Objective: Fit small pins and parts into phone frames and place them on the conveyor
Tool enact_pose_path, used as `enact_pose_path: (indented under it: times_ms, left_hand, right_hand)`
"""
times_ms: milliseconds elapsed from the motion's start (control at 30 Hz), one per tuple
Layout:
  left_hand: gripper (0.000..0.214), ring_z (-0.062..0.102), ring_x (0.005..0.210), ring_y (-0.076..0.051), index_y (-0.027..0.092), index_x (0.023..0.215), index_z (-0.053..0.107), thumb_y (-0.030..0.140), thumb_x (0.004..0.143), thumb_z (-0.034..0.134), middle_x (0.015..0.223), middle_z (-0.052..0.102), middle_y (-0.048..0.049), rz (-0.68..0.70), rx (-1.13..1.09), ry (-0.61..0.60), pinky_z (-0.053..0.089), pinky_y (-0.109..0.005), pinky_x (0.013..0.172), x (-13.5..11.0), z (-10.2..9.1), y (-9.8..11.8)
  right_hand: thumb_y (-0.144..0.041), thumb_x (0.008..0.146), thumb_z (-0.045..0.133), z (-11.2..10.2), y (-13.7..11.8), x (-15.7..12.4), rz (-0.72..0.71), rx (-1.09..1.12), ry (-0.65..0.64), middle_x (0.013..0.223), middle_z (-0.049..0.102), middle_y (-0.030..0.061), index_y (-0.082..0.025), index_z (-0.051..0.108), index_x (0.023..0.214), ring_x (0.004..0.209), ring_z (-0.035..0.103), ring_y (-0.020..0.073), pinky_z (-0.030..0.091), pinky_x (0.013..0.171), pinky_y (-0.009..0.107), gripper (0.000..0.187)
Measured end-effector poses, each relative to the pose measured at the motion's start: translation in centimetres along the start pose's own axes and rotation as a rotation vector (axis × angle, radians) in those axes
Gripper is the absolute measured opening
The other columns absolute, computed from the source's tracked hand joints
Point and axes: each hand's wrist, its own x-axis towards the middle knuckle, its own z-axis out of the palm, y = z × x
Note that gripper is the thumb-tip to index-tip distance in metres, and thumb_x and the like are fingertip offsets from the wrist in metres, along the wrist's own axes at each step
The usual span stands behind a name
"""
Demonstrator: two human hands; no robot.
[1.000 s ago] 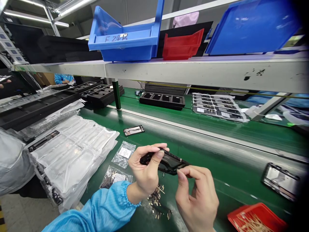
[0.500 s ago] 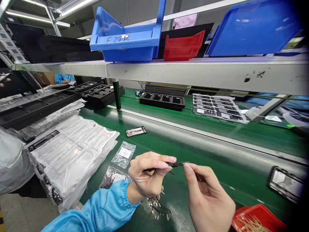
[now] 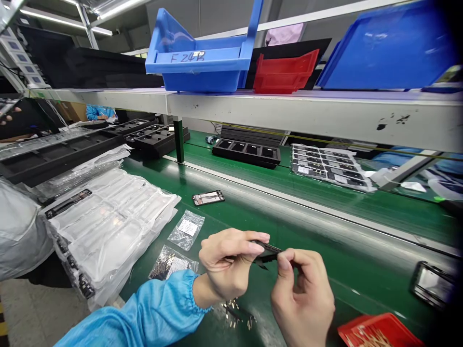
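Note:
My left hand (image 3: 229, 260), in a blue sleeve, grips a thin black phone frame (image 3: 268, 248) between thumb and fingers. The frame is tilted and seen almost edge-on, with a dark strip hanging under it. The thumb and forefinger of my right hand (image 3: 304, 284) are pinched together at the frame's right end; any small part between them is hidden. Below the hands, small gold-tipped pieces (image 3: 233, 315) lie loose on the green bench. A red bin (image 3: 383, 327) with slim gold-coloured pieces stands at the lower right.
Another phone frame (image 3: 208, 197) lies ahead, and one more (image 3: 432, 285) at the right. Left are two clear bags, one labelled (image 3: 186, 229) and one of small parts (image 3: 173, 264), beside white-wrapped trays (image 3: 115, 226). A shelf (image 3: 271, 108) with blue bins (image 3: 202, 67) crosses above.
My right hand has shifted slightly left and its fingers have curled in more. The phone frame has tipped so that more of its face shows. The view has moved a little.

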Motion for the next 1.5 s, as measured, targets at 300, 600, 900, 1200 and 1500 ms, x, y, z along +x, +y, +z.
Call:
enact_pose_path:
  times_ms: [300, 600, 900, 1200, 1500]
  left_hand:
    - [0.005, 0.084, 0.084, -0.019, 0.021, 0.096, 0.081, 0.018, 0.093, 0.082, 0.103, 0.086, -0.0054, -0.395, -0.198, 0.246, 0.070, -0.027, 0.079, 0.9, 0.2, -0.7]
    - [0.018, 0.084, 0.084, -0.022, 0.017, 0.092, 0.077, 0.026, 0.085, 0.090, 0.099, 0.085, -0.0070, -0.621, -0.289, 0.352, 0.071, -0.032, 0.077, 2.6, -0.1, -1.2]
    - [0.027, 0.081, 0.090, -0.023, 0.016, 0.088, 0.073, 0.032, 0.079, 0.092, 0.099, 0.083, -0.0077, -0.785, -0.301, 0.384, 0.068, -0.039, 0.087, 2.9, 0.1, -1.5]
    - [0.012, 0.062, 0.075, -0.013, 0.018, 0.092, 0.074, 0.029, 0.092, 0.078, 0.087, 0.073, -0.0035, -0.426, 0.296, -0.194, 0.049, -0.025, 0.069, 2.8, -0.9, -0.6]
    - [0.026, 0.057, 0.059, -0.008, 0.014, 0.106, 0.079, 0.037, 0.098, 0.068, 0.086, 0.080, -0.0057, -0.871, 0.144, -0.539, 0.045, -0.020, 0.055, 2.3, -0.1, 1.0]
  right_hand:
    - [-0.009, 0.099, 0.065, 0.1, 0.8, 0.0, -0.428, -0.215, 0.001, 0.090, 0.063, 0.0046, -0.020, 0.064, 0.102, 0.081, 0.062, 0.0188, 0.052, 0.075, 0.033, 0.011]
    - [-0.009, 0.092, 0.082, -0.9, 1.1, 1.4, -0.375, -0.315, 0.054, 0.104, 0.074, 0.0107, -0.014, 0.073, 0.119, 0.089, 0.070, 0.0217, 0.056, 0.084, 0.035, 0.028]
    - [-0.023, 0.104, 0.073, -1.9, 1.3, 1.3, -0.169, -0.240, -0.130, 0.095, 0.079, 0.0018, -0.020, 0.076, 0.113, 0.074, 0.072, 0.0137, 0.055, 0.073, 0.025, 0.011]
    - [-0.007, 0.089, 0.083, -2.1, 1.6, 1.1, -0.280, -0.449, 0.162, 0.098, 0.080, 0.0081, -0.016, 0.076, 0.106, 0.078, 0.076, 0.0214, 0.057, 0.068, 0.030, 0.020]
    - [-0.004, 0.089, 0.084, -2.0, 1.4, 1.4, -0.494, -0.579, 0.115, 0.093, 0.080, 0.0040, -0.015, 0.069, 0.111, 0.072, 0.076, 0.0159, 0.057, 0.064, 0.023, 0.029]
